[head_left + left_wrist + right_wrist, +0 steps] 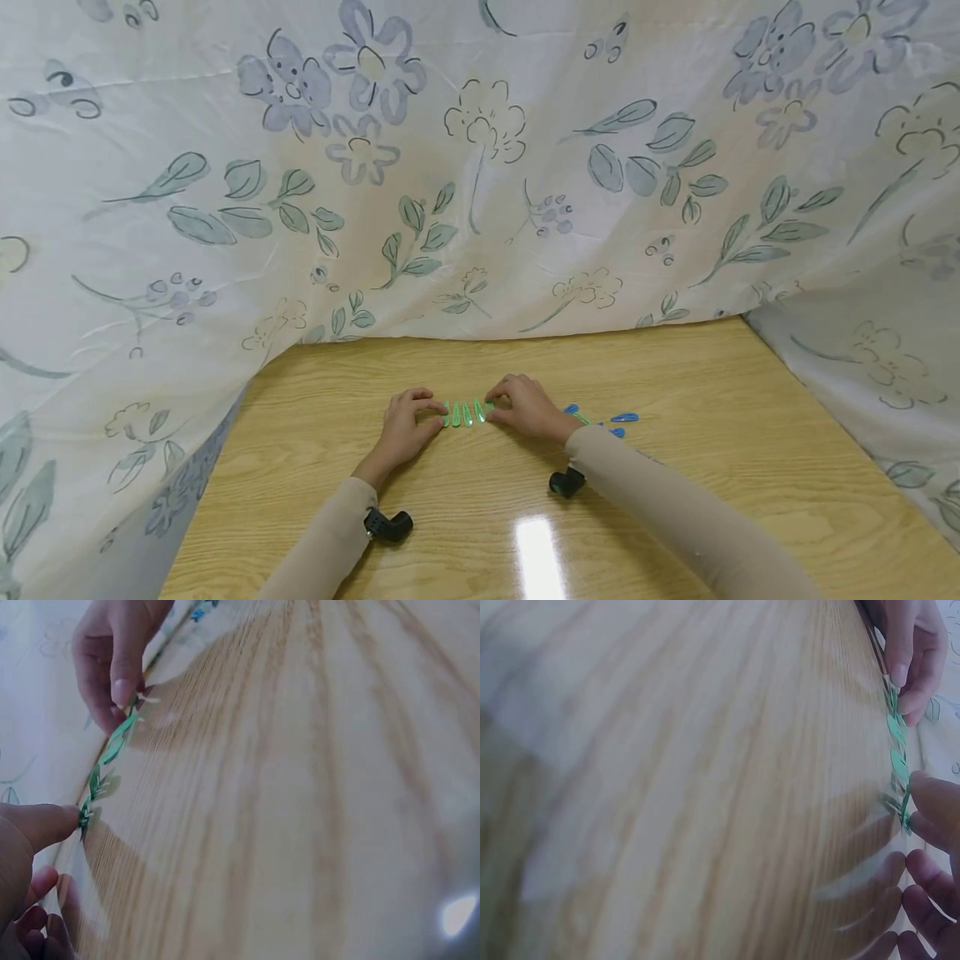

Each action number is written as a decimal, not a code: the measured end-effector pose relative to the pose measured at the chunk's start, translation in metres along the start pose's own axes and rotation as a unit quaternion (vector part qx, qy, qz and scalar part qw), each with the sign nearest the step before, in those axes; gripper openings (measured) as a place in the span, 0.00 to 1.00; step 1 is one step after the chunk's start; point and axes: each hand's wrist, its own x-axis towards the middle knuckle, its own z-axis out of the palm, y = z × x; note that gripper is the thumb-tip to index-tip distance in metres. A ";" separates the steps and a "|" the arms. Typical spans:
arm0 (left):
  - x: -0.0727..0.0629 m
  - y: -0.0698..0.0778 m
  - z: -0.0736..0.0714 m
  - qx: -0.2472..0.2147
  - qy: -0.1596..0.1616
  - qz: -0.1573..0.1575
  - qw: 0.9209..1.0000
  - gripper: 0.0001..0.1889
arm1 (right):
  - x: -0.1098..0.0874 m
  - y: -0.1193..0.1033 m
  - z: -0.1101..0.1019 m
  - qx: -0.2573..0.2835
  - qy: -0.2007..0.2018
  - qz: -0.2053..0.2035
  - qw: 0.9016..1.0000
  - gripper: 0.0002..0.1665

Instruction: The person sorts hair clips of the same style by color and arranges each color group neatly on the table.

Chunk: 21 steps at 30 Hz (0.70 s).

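Note:
Several green snap hair clips [467, 414] lie side by side in a short row on the wooden table. At the row's left end my left hand [409, 427] pinches the leftmost green hair clip [446, 414] between thumb and index finger. My right hand [527, 407] holds the rightmost green hair clip [490, 407] by thumb and fingertips, which partly cover it. The left wrist view shows the green clips [116, 742] running between both hands. In the right wrist view, the fingertips of my right hand [937, 814] are at the near end of the row.
Several blue hair clips [625, 417] lie loosely to the right of my right hand, with another green clip [581, 418] among them, partly behind the wrist. A floral cloth [480, 208] hangs along the table's back and sides. Light glares off the table [450, 533] in front.

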 end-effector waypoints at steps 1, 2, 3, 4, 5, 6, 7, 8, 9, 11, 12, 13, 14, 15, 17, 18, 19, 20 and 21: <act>0.000 0.000 0.000 0.000 0.000 0.000 1.000 0.07 | 0.000 0.001 0.000 0.003 0.001 -0.001 1.000 0.17; -0.001 0.001 0.000 0.001 0.001 0.000 1.000 0.07 | -0.001 0.001 0.000 0.006 0.001 -0.001 1.000 0.16; -0.001 0.001 0.000 0.001 0.001 0.000 1.000 0.07 | -0.001 0.001 0.000 0.010 0.000 0.000 1.000 0.16; -0.002 0.001 0.000 0.001 0.001 -0.001 1.000 0.07 | -0.001 0.002 0.000 0.013 -0.001 0.000 1.000 0.16; -0.002 0.001 0.001 0.001 0.001 -0.001 1.000 0.07 | -0.002 0.002 0.000 0.017 -0.002 0.001 1.000 0.16; -0.003 0.001 0.001 0.000 0.000 -0.002 1.000 0.07 | -0.002 0.002 0.000 0.020 -0.004 0.002 1.000 0.16; -0.003 0.002 0.001 0.000 0.000 -0.002 1.000 0.07 | -0.002 0.003 -0.001 0.021 -0.006 0.004 1.000 0.16; -0.003 0.002 0.001 0.000 0.001 -0.002 1.000 0.07 | -0.002 0.003 -0.001 0.023 -0.008 0.004 1.000 0.16; -0.004 0.002 0.001 0.000 0.001 -0.002 1.000 0.07 | -0.003 0.003 -0.001 0.025 -0.010 0.004 1.000 0.16; -0.005 0.002 0.001 -0.001 0.001 -0.001 1.000 0.07 | -0.003 0.004 -0.001 0.029 -0.011 0.002 1.000 0.15; -0.005 0.002 0.002 -0.001 0.002 0.000 1.000 0.07 | -0.003 0.005 -0.001 0.031 -0.012 0.002 0.999 0.15; -0.005 0.002 0.002 0.000 0.003 0.001 1.000 0.07 | -0.003 0.006 -0.001 0.032 -0.013 0.001 0.999 0.15; -0.006 0.002 0.002 0.000 0.004 0.001 1.000 0.07 | -0.003 0.006 -0.001 0.035 -0.015 0.001 0.999 0.15; -0.006 0.002 0.002 -0.001 0.004 0.001 1.000 0.07 | -0.003 0.007 -0.001 0.038 -0.017 0.002 0.999 0.14; -0.007 0.002 0.002 -0.002 0.005 0.001 1.000 0.07 | -0.004 0.008 -0.001 0.046 -0.022 0.005 0.999 0.15; -0.007 0.003 0.002 -0.002 0.005 0.001 1.000 0.07 | -0.004 0.008 -0.001 0.051 -0.024 0.006 0.998 0.15; -0.008 0.003 0.002 -0.002 0.006 0.001 1.000 0.07 | -0.004 0.008 -0.002 0.055 -0.026 0.006 0.998 0.15; -0.008 0.003 0.003 -0.002 0.006 0.000 1.000 0.07 | -0.005 0.008 -0.003 0.060 -0.028 0.007 0.998 0.15; -0.008 0.003 0.003 -0.002 0.006 0.000 1.000 0.07 | -0.005 0.008 -0.003 0.063 -0.030 0.008 0.998 0.15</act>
